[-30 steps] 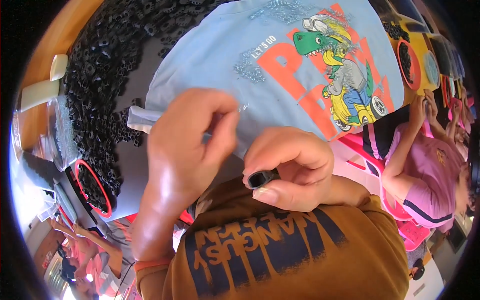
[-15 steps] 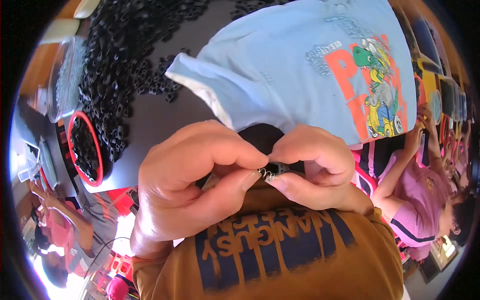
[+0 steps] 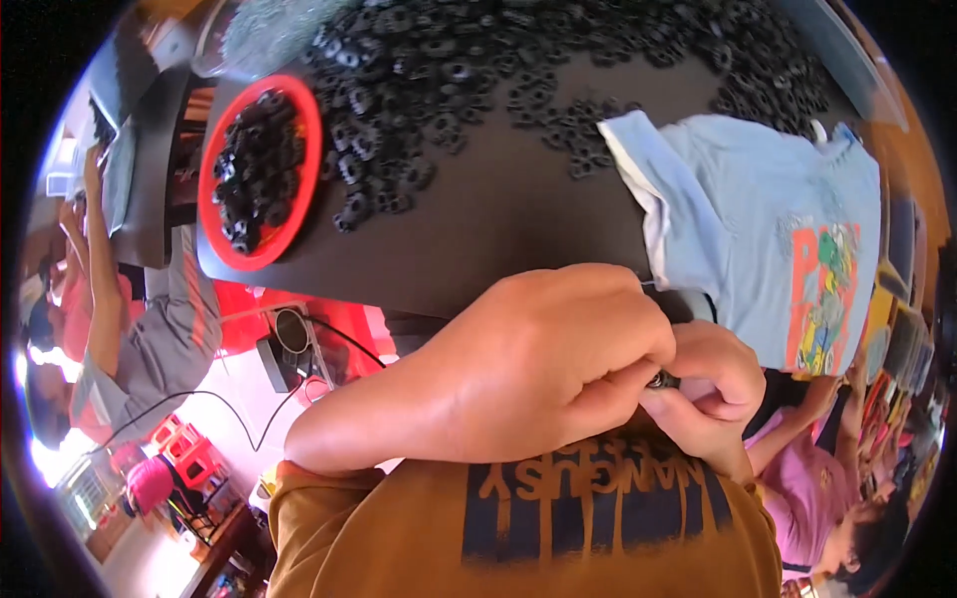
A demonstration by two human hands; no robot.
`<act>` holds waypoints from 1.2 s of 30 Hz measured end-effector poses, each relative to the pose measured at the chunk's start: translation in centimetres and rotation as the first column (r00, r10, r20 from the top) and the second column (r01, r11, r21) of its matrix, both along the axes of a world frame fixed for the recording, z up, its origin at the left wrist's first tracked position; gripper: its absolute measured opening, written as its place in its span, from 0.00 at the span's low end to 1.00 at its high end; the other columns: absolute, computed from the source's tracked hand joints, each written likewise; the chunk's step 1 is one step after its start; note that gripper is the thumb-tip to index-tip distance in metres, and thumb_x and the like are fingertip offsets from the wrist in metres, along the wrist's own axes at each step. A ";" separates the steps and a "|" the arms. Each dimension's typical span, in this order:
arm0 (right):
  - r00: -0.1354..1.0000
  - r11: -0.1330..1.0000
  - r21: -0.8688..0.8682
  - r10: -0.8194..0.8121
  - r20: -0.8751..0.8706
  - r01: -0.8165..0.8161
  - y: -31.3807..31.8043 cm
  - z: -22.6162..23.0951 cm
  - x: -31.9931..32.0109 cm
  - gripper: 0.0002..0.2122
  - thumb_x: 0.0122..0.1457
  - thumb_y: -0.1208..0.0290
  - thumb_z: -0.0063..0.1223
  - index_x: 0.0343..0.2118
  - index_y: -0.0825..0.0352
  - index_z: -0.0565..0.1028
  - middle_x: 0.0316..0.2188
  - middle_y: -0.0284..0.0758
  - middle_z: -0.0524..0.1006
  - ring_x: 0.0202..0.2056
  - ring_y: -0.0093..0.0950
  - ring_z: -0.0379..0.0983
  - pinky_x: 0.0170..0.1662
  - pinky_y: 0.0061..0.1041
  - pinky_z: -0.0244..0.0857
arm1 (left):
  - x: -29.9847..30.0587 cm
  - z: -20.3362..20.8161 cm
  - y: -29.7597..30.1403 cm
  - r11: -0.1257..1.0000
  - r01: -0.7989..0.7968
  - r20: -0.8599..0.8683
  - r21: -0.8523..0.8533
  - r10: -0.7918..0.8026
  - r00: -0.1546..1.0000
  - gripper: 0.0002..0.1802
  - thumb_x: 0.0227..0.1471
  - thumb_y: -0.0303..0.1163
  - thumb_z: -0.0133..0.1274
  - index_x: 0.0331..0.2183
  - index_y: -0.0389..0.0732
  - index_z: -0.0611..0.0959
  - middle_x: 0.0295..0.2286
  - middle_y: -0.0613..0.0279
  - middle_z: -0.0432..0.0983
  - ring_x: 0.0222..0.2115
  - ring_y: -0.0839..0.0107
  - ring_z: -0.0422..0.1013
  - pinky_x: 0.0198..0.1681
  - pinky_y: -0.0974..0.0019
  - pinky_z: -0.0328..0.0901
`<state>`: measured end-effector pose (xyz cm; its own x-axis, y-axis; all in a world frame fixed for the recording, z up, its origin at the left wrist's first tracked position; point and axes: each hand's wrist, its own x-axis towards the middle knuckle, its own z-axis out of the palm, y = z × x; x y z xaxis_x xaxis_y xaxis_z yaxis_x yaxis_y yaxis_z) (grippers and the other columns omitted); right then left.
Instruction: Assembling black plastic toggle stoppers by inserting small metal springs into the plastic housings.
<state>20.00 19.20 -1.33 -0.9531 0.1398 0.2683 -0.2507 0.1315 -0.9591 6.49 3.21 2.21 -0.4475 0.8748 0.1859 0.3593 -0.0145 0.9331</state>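
Note:
My left hand [image 3: 568,359] is closed, its thumb and fingertips pinched together at a small black plastic part [image 3: 668,380]. On the other side of that part, my right hand [image 3: 710,384] grips it between thumb and curled fingers. Most of the part is hidden by the fingers. A faint shiny bit shows at its left end; I cannot tell whether this is the wire spring. Just beyond my right hand, a light blue printed T-shirt [image 3: 758,189] lies on the dark table [image 3: 478,219], with small wire springs scattered on it.
Many loose black plastic parts [image 3: 439,60] spread over the table's far side. A red-rimmed tray [image 3: 312,164] of black parts stands at the left edge. Behind it is a clear tub of springs [image 3: 274,35]. Other people sit at left and right; a black cable [image 3: 224,397] hangs below.
The view has swung left, so the tray and pile show more fully. The spring seen stretched between my fingertips is no longer plain to see; my hands have drawn closer together.

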 end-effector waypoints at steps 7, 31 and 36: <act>0.995 0.994 -0.070 0.090 0.039 -0.087 -1.1 0.1 -1.1 0.09 0.43 0.82 0.62 0.30 0.73 0.76 0.26 0.39 0.77 0.25 0.30 0.73 0.28 0.24 0.65 | -0.6 -0.7 -1.8 0.999 0.030 0.266 -0.030 -0.021 0.964 0.08 0.41 0.18 0.56 0.29 0.36 0.80 0.23 0.58 0.72 0.22 0.64 0.70 0.23 0.69 0.63; 0.983 0.963 -0.202 0.183 0.003 -0.179 0.0 -1.2 -1.8 0.09 0.46 0.86 0.58 0.33 0.74 0.74 0.31 0.41 0.76 0.30 0.29 0.73 0.32 0.22 0.65 | 1.3 -2.0 -1.8 0.991 0.036 -0.209 0.129 -0.008 0.978 0.24 0.34 0.18 0.61 0.40 0.32 0.80 0.29 0.59 0.72 0.21 0.68 0.67 0.24 0.66 0.60; 0.986 0.953 -0.252 0.162 -0.037 -0.166 0.4 -1.9 -2.0 0.11 0.47 0.87 0.57 0.36 0.75 0.73 0.32 0.41 0.76 0.31 0.29 0.73 0.33 0.22 0.65 | 1.0 -2.2 -0.8 0.987 -0.022 0.030 0.158 0.018 0.999 0.22 0.35 0.14 0.59 0.39 0.32 0.80 0.27 0.58 0.72 0.22 0.68 0.69 0.23 0.70 0.65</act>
<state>17.97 19.61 -3.23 -0.9645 0.0470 0.2598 -0.2640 -0.1591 -0.9513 7.48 2.42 0.05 -0.4719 0.8260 0.3082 0.3340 -0.1561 0.9296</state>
